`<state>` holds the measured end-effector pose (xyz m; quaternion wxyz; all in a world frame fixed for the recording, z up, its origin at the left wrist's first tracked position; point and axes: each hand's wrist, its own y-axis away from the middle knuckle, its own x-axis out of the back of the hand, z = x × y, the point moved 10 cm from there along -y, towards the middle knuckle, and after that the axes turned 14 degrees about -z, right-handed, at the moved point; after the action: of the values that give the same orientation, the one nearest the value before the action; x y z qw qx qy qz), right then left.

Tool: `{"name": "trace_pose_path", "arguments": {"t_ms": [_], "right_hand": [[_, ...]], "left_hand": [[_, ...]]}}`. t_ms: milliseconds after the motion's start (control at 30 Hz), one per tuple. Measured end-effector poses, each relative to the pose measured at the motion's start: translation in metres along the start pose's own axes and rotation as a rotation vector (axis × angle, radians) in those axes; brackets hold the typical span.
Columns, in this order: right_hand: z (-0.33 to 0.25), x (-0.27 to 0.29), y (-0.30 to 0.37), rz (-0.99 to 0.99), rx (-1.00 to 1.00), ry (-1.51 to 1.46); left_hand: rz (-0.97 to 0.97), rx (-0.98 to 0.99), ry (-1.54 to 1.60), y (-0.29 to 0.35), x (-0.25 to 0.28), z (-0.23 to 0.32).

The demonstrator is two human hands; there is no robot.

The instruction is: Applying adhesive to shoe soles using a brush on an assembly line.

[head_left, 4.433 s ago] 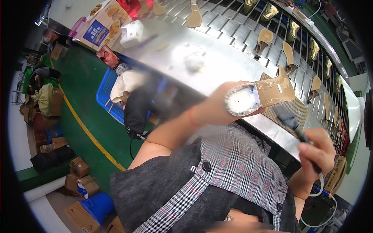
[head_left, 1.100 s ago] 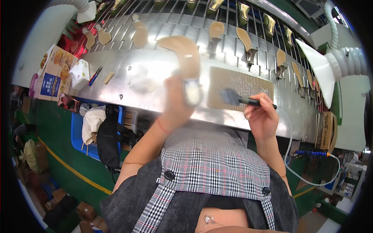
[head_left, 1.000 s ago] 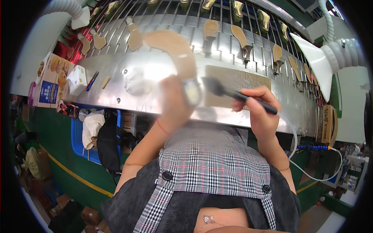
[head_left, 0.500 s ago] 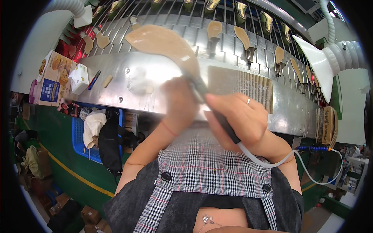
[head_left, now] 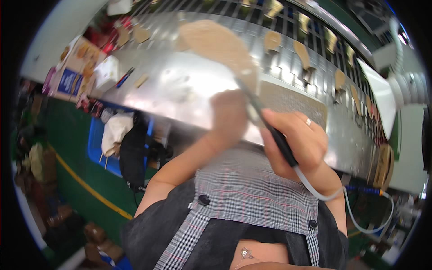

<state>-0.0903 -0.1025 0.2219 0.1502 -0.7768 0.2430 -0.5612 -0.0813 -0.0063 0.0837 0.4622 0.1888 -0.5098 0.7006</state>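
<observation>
A tan shoe sole (head_left: 218, 42) is raised over the metal bench, its broad end pointing to the far left. My left hand (head_left: 228, 112), smeared by motion, is closed around the narrow end of the sole. In my right hand (head_left: 299, 139) is a slim black-handled, pen-like tool (head_left: 282, 145). Its tip meets the sole's narrow end, though blur hides the exact contact. From the tool's rear runs a pale flexible tube (head_left: 315, 191), curving past my right forearm.
Several more soles, one tan sole (head_left: 302, 54) among them, rest on the slatted conveyor beyond the bench (head_left: 180, 96). A ridged mat (head_left: 306, 105) lies right of my hands. At left stand a carton (head_left: 74, 76) and tissue pack (head_left: 107, 74). A white funnel hood (head_left: 375, 99) hangs at right.
The whole view has shifted and tilted, so the bench now slopes down to the right. My hands still hold the sole and the pen-like tool close together.
</observation>
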Motion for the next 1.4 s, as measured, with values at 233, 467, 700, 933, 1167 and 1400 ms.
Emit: {"name": "trace_pose_path", "arguments": {"t_ms": [233, 467, 700, 933, 1167, 1400], "right_hand": [[0.032, -0.003, 0.029, -0.043, -0.341, -0.120], [0.110, 0.005, 0.104, 0.470, -0.286, -1.208], [0.155, -0.052, 0.211, 0.380, -0.805, -0.463], [0.150, -0.094, 0.252, 0.109, -0.770, 0.117], [0.147, -0.109, 0.249, 0.014, -0.698, 0.377], [0.149, -0.109, 0.249, 0.032, -0.710, 0.320]], "left_hand": [[0.036, -0.024, -0.043, -0.003, 0.010, 0.013], [0.040, 0.052, 0.230, -0.013, -0.027, -0.031], [0.014, 0.234, 0.452, -0.101, -0.095, -0.155], [-0.362, 0.637, 0.231, -0.104, -0.132, -0.247], [-0.075, 0.651, -0.262, -0.063, -0.105, -0.254], [-0.187, 0.696, -0.222, -0.066, -0.110, -0.259]]}}
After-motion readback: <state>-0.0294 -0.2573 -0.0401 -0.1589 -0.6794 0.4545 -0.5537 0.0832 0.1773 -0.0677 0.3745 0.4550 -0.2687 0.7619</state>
